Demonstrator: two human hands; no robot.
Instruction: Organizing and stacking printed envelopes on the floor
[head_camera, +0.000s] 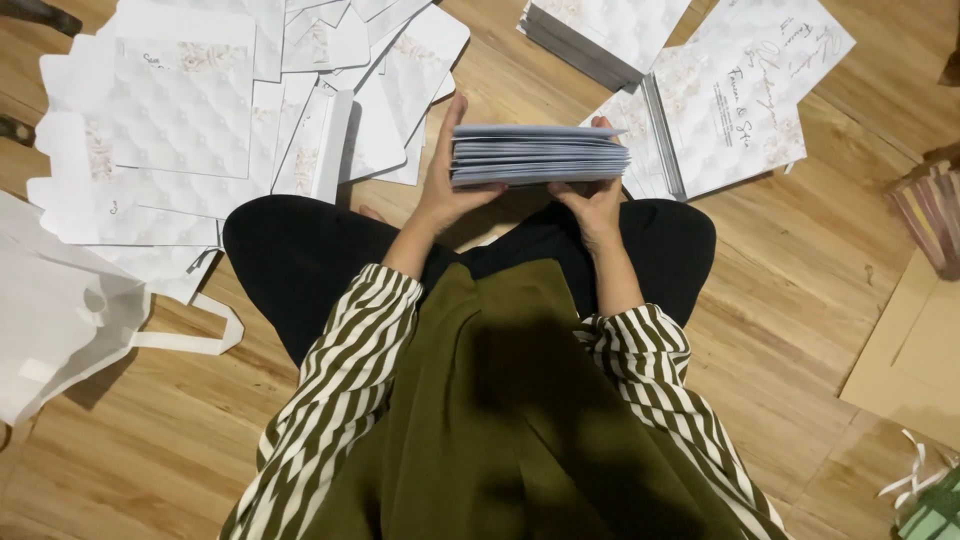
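Note:
A thick stack of white cards (540, 154) is held edge-on above my crossed legs. My left hand (445, 170) grips its left end, with the thumb on top and fingers underneath. My right hand (592, 200) supports the stack from below at its right side. Both sleeves are striped green and white. The faces of the cards in the stack are hidden.
Many white quilted-pattern envelopes (180, 110) lie spread over the wooden floor (790, 270) at upper left. More printed cards (730, 100) and another pile (600, 30) lie at upper right. A white bag (60, 310) lies at left, brown cardboard (915, 350) at right.

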